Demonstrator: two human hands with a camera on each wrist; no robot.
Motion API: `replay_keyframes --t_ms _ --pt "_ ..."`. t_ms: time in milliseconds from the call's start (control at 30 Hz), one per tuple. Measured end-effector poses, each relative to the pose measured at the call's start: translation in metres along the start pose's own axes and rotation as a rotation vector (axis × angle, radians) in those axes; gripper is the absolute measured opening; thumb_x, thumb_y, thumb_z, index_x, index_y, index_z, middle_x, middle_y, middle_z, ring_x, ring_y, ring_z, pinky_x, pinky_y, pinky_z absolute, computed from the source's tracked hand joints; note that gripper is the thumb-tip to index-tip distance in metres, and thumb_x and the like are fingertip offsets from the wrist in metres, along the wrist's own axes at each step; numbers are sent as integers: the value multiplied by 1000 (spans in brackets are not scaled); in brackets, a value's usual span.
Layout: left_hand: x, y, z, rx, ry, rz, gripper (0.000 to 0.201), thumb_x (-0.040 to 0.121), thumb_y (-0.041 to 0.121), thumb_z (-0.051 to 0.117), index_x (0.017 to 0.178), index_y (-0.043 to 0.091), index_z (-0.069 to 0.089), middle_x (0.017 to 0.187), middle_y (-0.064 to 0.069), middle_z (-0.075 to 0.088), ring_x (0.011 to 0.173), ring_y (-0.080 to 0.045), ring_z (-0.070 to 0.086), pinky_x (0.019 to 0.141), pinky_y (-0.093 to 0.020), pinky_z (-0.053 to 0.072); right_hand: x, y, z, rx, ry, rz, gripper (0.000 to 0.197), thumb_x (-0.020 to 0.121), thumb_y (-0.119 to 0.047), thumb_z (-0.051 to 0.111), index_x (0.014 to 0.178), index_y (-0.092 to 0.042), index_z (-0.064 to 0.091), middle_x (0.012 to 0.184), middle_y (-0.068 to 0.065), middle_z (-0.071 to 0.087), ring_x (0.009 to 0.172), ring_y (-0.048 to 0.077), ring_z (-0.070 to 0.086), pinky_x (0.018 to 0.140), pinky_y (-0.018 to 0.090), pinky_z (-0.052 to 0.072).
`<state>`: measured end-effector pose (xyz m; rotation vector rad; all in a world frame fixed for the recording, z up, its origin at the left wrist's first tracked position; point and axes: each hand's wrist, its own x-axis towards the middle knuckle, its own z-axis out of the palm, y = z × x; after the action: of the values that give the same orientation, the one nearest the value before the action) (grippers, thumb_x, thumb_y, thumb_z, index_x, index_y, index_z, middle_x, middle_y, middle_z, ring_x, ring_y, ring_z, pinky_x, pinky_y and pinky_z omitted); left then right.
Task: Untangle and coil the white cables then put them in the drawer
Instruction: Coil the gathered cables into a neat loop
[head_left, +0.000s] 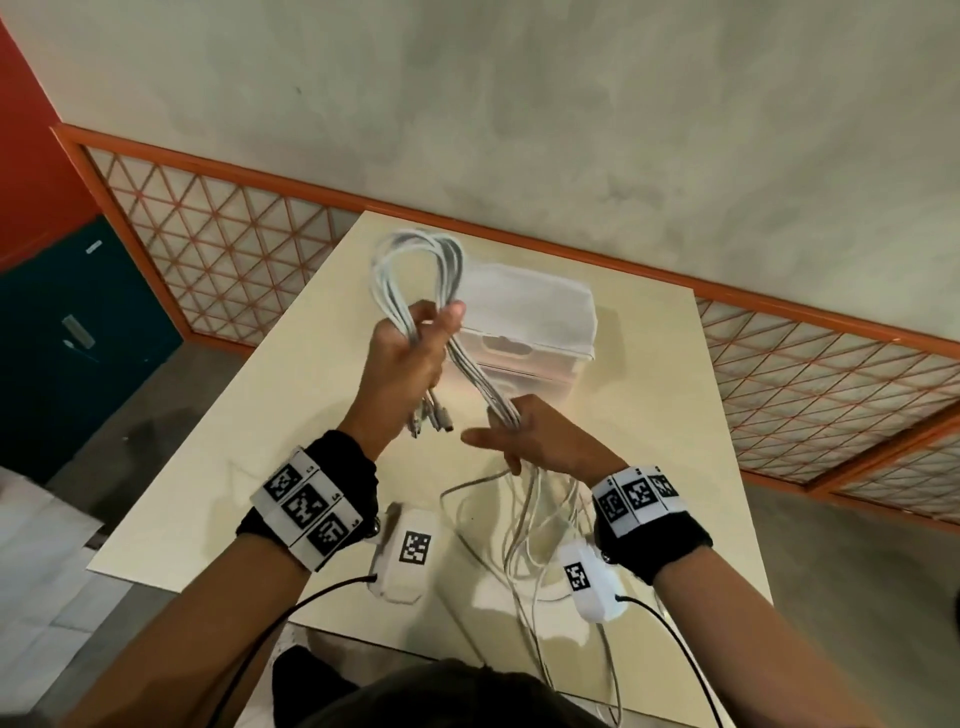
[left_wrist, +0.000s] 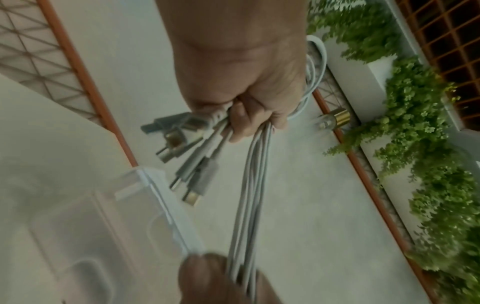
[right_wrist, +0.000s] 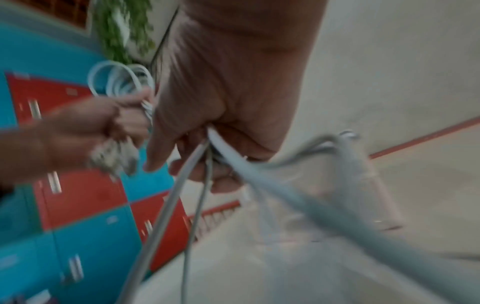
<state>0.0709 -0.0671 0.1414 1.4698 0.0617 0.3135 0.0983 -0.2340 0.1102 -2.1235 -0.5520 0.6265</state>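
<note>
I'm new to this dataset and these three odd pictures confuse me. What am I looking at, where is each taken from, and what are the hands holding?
No machine here: a person works bare-handed, wearing cameras. The wide picture comes from a head camera looking down; the other two come from cameras strapped on each wrist. The left hand grips a looped bundle of white cables, with their plugs sticking out below. The right hand holds the same strands lower down; the loose ends trail over the table. A translucent plastic drawer box stands behind the hands.

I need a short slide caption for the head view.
Left hand grips looped white cables; right hand holds the trailing strands above the table.
</note>
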Motion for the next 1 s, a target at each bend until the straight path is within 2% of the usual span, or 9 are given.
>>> replay_keyframes --t_ms 100,200,300,367,433,567,767,900,1000 --pt "4 9 -11 -78 118 32 26 95 27 55 73 13 51 43 13 29 37 -6 22 40 -23 19 -2 23 -10 -12 1 77 41 77 -38 74 59 -9 52 51 4 60 44 7 52 52 13 40" --pt "7 14 -22 -162 226 91 25 96 25 55 73 18 51 46 12 31 38 -4 23 41 -26 18 -5 48 -25 -60 49 146 35 76 -38 75 58 -15 57 52 0 62 51 9 54 58 19 40" --pt "8 17 -29 -216 323 151 25 97 23 54 72 22 52 53 11 33 40 -5 22 44 -33 15 -9 64 -39 -26 143 157 24 78 -34 74 61 -23 63 60 8 65 58 16 61 68 32 44" --pt "9 16 -31 -232 395 160 25 96 23 55 71 22 51 57 8 35 41 -5 22 42 -31 16 -10 65 -50 15 184 164 28 76 -30 77 72 -7 60 68 20 65 54 16 64 68 34 47" --pt "11 13 -33 -243 424 155 23 96 25 56 76 16 50 52 9 31 39 -4 22 38 -25 18 -10 64 -62 -25 243 184 34 76 -29 77 74 -4 55 68 24 64 47 15 61 60 28 48" --pt "8 11 -29 -231 431 126 27 97 25 54 72 17 47 45 14 26 37 -2 20 41 -28 15 -17 54 -91 -259 584 130 37 77 -35 75 61 -18 46 52 0 48 47 15 43 47 29 38" --pt "3 1 -21 -189 385 135 28 96 25 55 71 21 43 45 15 27 35 -3 21 40 -29 14 -23 31 -123 -288 919 -65 30 78 -28 73 71 -16 47 53 -3 44 57 23 40 52 31 30" --pt "2 -2 -17 -164 352 163 30 95 27 57 68 24 44 45 14 27 36 -4 22 40 -28 16 -28 23 -121 -324 909 -95 28 78 -22 74 71 -16 48 57 3 48 54 22 41 52 28 32" --pt "2 -7 -14 -119 330 169 28 93 30 59 67 27 49 45 13 29 39 -6 22 45 -37 15 -31 23 -101 -368 697 -12 25 79 -24 74 74 -11 53 58 -2 51 48 10 43 41 12 31"
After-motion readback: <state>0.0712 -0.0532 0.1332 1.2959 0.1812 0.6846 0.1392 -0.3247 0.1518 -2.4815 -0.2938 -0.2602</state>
